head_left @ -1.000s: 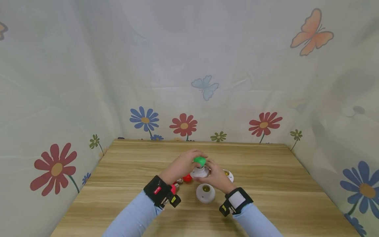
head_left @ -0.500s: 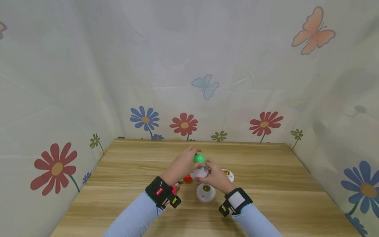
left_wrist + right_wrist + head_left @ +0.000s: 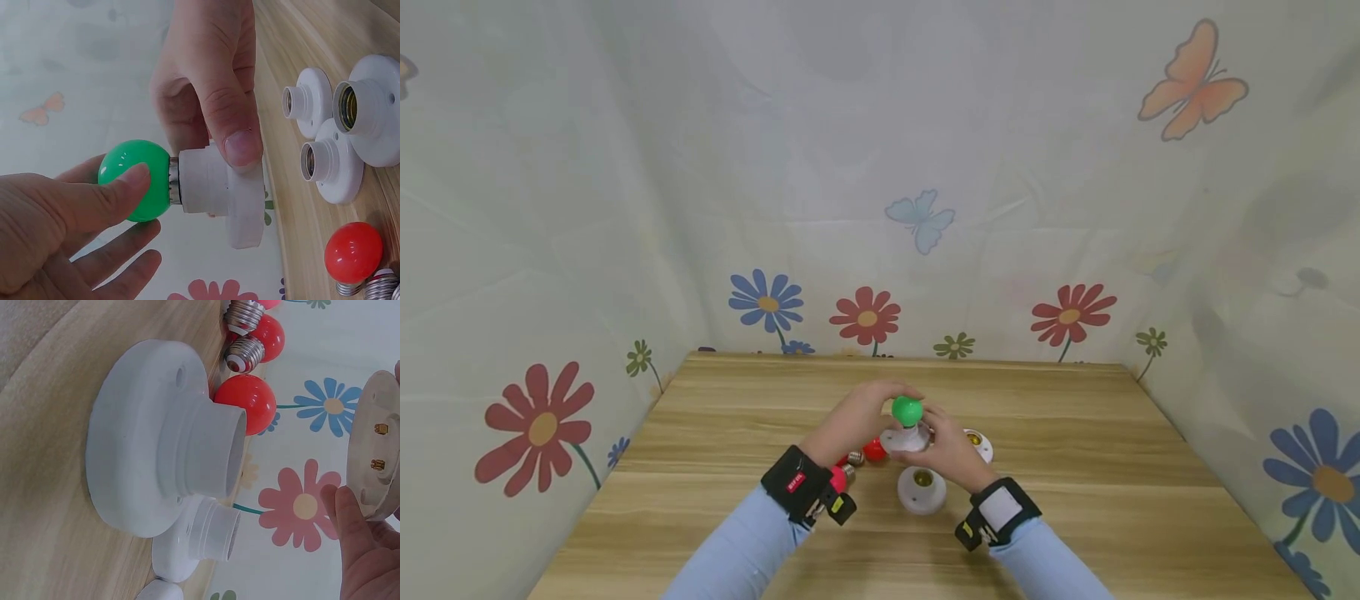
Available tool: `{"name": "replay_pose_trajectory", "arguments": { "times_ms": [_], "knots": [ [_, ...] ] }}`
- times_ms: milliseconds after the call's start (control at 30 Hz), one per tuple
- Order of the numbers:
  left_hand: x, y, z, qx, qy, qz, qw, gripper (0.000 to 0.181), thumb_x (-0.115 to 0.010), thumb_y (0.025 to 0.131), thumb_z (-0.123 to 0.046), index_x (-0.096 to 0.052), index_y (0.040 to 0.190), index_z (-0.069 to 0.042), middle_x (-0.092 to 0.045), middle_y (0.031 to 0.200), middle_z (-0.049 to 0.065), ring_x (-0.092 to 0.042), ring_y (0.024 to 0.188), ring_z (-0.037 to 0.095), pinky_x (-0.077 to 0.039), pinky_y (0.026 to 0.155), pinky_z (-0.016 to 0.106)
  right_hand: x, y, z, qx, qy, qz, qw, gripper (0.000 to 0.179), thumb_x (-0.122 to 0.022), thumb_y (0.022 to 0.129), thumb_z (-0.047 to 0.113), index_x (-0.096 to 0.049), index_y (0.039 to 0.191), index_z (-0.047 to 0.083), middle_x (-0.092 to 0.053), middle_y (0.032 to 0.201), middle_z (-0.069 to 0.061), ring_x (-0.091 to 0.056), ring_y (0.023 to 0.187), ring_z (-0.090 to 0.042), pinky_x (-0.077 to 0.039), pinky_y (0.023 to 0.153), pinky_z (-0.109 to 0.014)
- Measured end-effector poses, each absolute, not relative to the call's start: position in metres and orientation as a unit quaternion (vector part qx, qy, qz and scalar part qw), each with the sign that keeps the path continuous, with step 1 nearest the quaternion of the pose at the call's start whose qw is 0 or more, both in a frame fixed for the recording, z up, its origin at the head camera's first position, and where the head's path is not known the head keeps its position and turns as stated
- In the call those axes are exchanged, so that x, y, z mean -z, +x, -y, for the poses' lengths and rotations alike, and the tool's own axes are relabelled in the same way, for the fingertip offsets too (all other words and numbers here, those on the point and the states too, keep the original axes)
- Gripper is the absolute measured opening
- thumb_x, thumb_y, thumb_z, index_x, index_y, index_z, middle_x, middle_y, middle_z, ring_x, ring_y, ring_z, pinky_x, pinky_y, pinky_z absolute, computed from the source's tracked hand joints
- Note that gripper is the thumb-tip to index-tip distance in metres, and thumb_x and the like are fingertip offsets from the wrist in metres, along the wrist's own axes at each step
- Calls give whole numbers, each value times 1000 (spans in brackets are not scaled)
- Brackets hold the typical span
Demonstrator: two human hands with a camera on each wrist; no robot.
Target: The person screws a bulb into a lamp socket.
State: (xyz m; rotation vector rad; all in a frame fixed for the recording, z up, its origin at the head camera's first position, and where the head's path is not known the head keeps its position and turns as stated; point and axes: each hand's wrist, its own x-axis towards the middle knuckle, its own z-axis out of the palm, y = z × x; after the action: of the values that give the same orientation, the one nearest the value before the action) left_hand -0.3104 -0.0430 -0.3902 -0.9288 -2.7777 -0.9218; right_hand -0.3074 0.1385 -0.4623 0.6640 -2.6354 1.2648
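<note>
My left hand (image 3: 850,422) has its thumb and fingers around a round green light bulb (image 3: 140,156). The bulb's metal screw base is partly inside a white lamp holder (image 3: 206,181), with a band of metal showing at the opening. My right hand (image 3: 952,450) grips that holder by its disc-shaped base, thumb over the edge in the left wrist view. Bulb and holder are up off the table. From the right wrist view, the underside of the holder (image 3: 365,447) shows two brass terminals, and my right fingers (image 3: 356,531) press its rim.
More white lamp holders stand on the wooden table, one (image 3: 921,489) nearer me and another (image 3: 977,444) to the right. Several red bulbs (image 3: 354,252) lie to the left, under my left forearm in the head view. A flower-printed cloth (image 3: 805,208) hangs behind.
My left hand's fingers have shifted around the green bulb, which first stood out more, then sat lower again. The right hand keeps the holder in place.
</note>
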Motion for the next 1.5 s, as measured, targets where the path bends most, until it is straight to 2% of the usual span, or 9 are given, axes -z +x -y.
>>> {"name": "replay_pose_trajectory", "arguments": {
  "times_ms": [167,400,633,800,967,1167,1500],
  "knots": [
    [387,-307,41,302,-286,909,29,50,-75,83,-9,-60,130,-18,-59,133,1,-53,126,21,-45,104,39,461,-306,-138,-423,218,877,70,62,-84,73,37,-61,126,13,-58,125,-4,-58,109,-20,-54,90,-43],
    [388,-306,37,297,-266,916,44,49,-77,82,-15,-60,129,-15,-58,126,6,-59,113,22,-51,96,36,461,-306,-138,-421,210,880,64,62,-84,73,37,-61,126,14,-57,125,-4,-58,110,-20,-53,90,-41],
    [391,-307,37,294,-268,916,49,53,-78,81,-18,-58,130,-16,-57,126,7,-59,112,22,-51,95,36,462,-307,-139,-409,213,885,65,62,-83,74,38,-61,126,13,-58,124,-5,-59,110,-21,-53,91,-42],
    [387,-308,36,284,-251,923,67,59,-76,83,-31,-54,134,-15,-55,131,9,-59,112,23,-52,94,37,461,-308,-138,-411,209,885,58,64,-82,74,42,-60,126,12,-57,125,-5,-59,109,-21,-54,90,-43],
    [389,-307,34,261,-237,932,84,53,-72,85,-40,-54,125,-10,-55,120,9,-59,99,19,-56,87,33,460,-308,-136,-418,202,884,54,61,-82,74,41,-61,125,14,-56,123,-5,-59,106,-21,-54,88,-41],
    [396,-308,34,265,-259,924,91,46,-74,84,-33,-56,119,-9,-52,113,7,-57,95,17,-55,85,29,461,-308,-136,-420,206,882,51,61,-82,74,41,-62,125,13,-57,122,-5,-59,105,-20,-55,86,-40],
    [393,-308,34,305,-295,905,32,44,-68,90,-11,-57,132,-13,-54,123,6,-57,112,20,-50,98,35,464,-309,-141,-420,201,883,55,61,-83,74,37,-61,126,14,-56,122,-4,-57,107,-20,-53,91,-43]
  ]
}}
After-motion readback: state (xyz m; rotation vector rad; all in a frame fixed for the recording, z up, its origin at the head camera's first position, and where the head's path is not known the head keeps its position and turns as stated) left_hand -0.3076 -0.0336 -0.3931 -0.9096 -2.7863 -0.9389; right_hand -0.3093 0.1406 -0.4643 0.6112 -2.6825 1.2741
